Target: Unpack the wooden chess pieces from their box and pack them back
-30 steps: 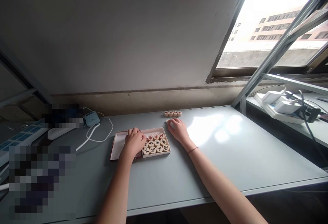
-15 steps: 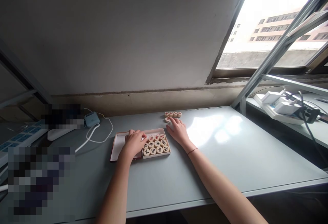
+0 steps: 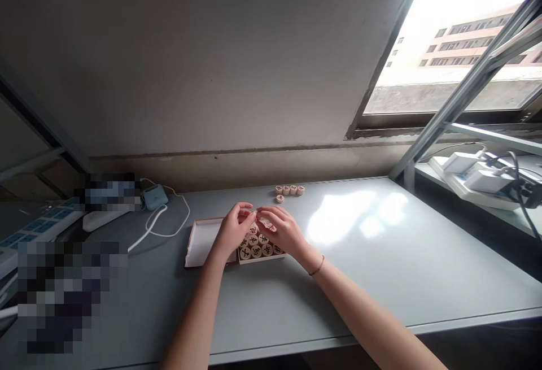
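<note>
Above the box my left hand [image 3: 232, 229] and my right hand [image 3: 283, 230] meet, fingertips together. Between them a Chinese chess piece [image 3: 255, 216] is pinched, mostly covered by the fingers. The box [image 3: 262, 260] holds rows of round pieces marked in black and red characters; my right hand hides part of its right side. Joined to the left is the lid [image 3: 205, 240], lying flat with its pale inside up. Farther back stands a row of several chess pieces [image 3: 289, 190], with a single chess piece [image 3: 279, 199] in front of its left end.
A grey desk [image 3: 339, 291] carries everything, with a wall behind it. On the left lie a blue adapter [image 3: 154, 196], a white cable [image 3: 146, 237] and a power strip [image 3: 42, 229]. Plugged-in chargers [image 3: 486, 181] sit at the right, beyond a metal post [image 3: 457, 93].
My right hand has left the single piece at the back and come over the box. My left hand has moved right and up to meet it, with a piece between them.
</note>
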### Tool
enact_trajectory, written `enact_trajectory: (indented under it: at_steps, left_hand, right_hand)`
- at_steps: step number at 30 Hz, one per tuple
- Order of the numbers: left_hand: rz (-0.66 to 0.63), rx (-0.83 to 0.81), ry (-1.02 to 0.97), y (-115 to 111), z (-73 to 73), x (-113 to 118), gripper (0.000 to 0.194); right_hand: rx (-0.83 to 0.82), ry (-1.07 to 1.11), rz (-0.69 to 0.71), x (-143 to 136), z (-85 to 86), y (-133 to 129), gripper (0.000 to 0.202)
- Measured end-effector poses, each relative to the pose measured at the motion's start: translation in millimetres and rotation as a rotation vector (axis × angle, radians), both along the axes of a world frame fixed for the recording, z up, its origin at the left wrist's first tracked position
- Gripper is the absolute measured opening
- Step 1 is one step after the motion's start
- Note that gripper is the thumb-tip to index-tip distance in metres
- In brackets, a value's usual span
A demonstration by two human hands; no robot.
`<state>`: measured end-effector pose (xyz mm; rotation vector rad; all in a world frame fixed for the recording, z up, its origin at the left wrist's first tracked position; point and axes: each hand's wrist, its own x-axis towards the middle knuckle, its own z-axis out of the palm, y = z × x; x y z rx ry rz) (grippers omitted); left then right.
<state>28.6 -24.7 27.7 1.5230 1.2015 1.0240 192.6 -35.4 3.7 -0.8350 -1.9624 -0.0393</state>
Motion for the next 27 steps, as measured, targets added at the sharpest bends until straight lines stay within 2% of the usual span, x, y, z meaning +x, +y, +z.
enact_trajectory:
  at_steps: [5, 7, 10, 13, 17, 27]
  left_hand:
    - [0.054, 0.02, 0.019, 2.2, -7.0, 3.3, 0.031]
    - [0.095, 0.049, 0.078, 1.5, -5.5, 3.3, 0.032]
    - [0.118, 0.049, 0.147, -0.6, -0.9, 2.8, 0.031]
    - [0.098, 0.035, 0.192, -2.7, 2.6, 3.3, 0.028]
    - [0.075, 0.057, 0.246, -3.8, 3.7, 5.4, 0.027]
    - [0.051, 0.039, 0.312, -7.3, 7.6, 8.6, 0.028]
  right_hand:
    - [-0.051, 0.06, -0.034, 10.4, -5.7, 13.9, 0.017]
    - [-0.081, 0.103, -0.162, 20.4, -11.1, 25.2, 0.015]
    - [-0.159, 0.12, -0.435, 39.3, -24.4, 43.6, 0.012]
    - [-0.246, 0.06, -0.562, 52.9, -38.7, 56.2, 0.013]
    - [-0.291, -0.043, -0.592, 55.9, -48.4, 61.2, 0.018]
    - [-0.335, -0.138, -0.575, 56.4, -52.1, 62.1, 0.025]
